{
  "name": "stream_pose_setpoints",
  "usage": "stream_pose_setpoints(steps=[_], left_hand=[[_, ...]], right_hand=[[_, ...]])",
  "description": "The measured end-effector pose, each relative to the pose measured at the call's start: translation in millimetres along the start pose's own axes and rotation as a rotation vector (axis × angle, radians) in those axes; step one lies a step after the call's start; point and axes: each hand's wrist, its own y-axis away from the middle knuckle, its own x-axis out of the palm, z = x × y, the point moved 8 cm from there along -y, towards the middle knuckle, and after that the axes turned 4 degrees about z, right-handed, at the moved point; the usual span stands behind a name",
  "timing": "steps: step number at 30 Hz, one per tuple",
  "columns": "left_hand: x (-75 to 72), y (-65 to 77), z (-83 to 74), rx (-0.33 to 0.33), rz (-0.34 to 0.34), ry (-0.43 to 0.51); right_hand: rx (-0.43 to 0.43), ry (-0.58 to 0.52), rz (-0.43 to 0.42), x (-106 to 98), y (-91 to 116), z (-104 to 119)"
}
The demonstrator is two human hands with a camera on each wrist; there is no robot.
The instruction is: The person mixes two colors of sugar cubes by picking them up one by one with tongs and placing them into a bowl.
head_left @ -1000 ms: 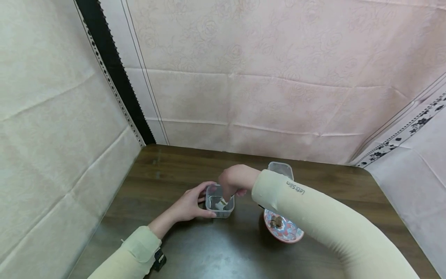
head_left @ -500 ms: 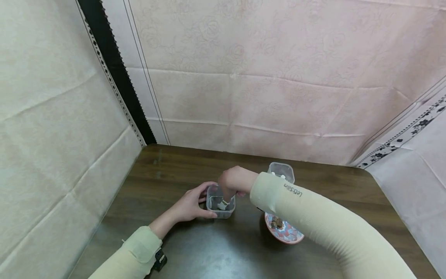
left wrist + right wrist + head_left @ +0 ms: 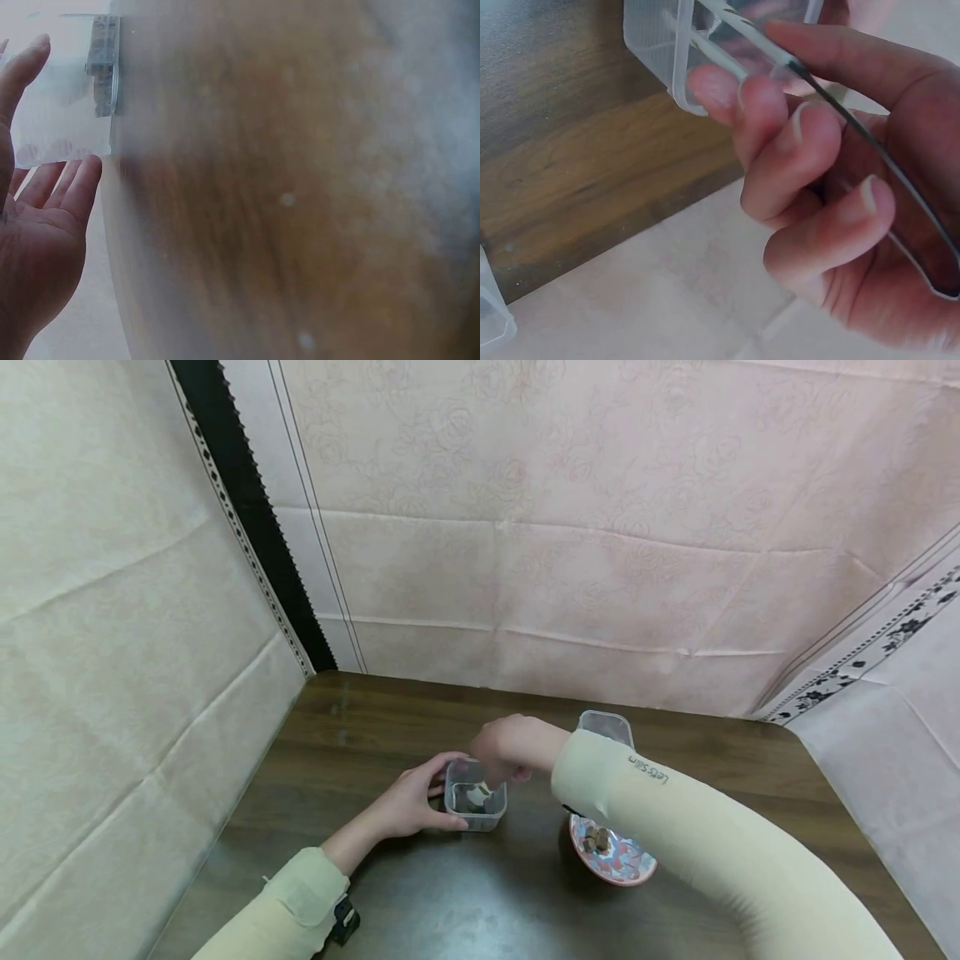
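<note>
My left hand point(image 3: 408, 797) grips a small clear plastic box point(image 3: 480, 823) from its left side, thumb on the near wall and fingers on the far one. The left wrist view shows brownish-grey pieces point(image 3: 103, 64) along the box's bottom. In my right hand point(image 3: 512, 748) are thin metal tweezers point(image 3: 881, 150), bent at the back end and pale toward the tips. Curled fingers and thumb pinch them, with the pale ends reaching into the box. Whether the tips hold a piece cannot be made out.
Right of the box, partly under the right forearm, sits a bowl point(image 3: 628, 858) patterned in red and blue with brown lumps point(image 3: 596, 838). A second clear container point(image 3: 606, 724) stands behind the forearm. Everything rests on a dark wooden table point(image 3: 390, 718) with pale cloth behind it.
The right wrist and sleeve have shifted slightly to the right, and the tweezer tips have moved a little inside the box. The left hand keeps its grip on the box.
</note>
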Motion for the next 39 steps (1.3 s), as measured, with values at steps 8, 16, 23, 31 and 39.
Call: stream_pose_setpoints(steps=[8, 16, 23, 31, 39], left_hand=[[0.6, -0.3, -0.6, -0.021, 0.000, -0.020], [1.1, -0.3, -1.5, -0.018, -0.007, -0.022], [0.9, -0.5, -1.6, -0.022, -0.015, -0.015], [1.2, -0.1, -5.0, -0.012, -0.014, -0.017], [1.9, -1.2, -3.2, -0.016, -0.015, -0.027]], right_hand=[[-0.118, 0.002, -0.009, -4, 20, -16], [-0.241, -0.109, -0.085, -5, 57, -44], [-0.229, -0.245, -0.107, 9, 86, -78], [-0.211, -0.304, -0.137, 33, 106, -107], [-0.182, -0.383, -0.155, 58, 120, -131]])
